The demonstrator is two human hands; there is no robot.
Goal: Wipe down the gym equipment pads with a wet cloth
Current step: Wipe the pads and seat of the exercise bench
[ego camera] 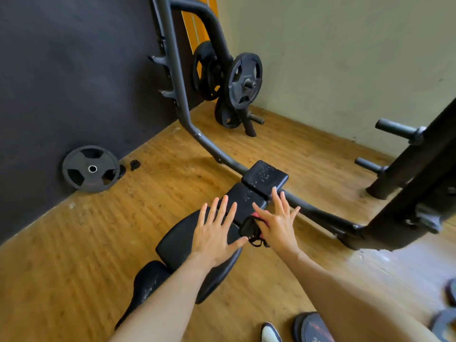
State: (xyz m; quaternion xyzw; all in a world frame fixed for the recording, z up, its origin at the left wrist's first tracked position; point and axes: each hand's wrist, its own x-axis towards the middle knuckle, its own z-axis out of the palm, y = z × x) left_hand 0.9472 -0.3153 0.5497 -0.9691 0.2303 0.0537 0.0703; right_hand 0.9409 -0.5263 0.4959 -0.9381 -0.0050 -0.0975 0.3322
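Note:
A black padded bench runs away from me across the middle of the floor, with a worn, flaking head pad [264, 177] at its far end and a wide seat pad [177, 239] nearer me. My left hand [216, 234] lies flat on the seat pad with its fingers spread and straight. My right hand [277, 222] is also spread, with straight fingers, pressing a dark cloth with a pink edge [250, 229] against the middle pad [243, 197]. Part of the cloth is hidden under my palm.
A grey rack frame [183, 102] curves round behind the bench. Weight plates [244, 81] hang on a stand in the corner, and one plate [91, 169] leans on the dark wall. A black post with pegs [414, 169] stands at right. More plates [312, 328] and a shoe [270, 333] lie near my feet.

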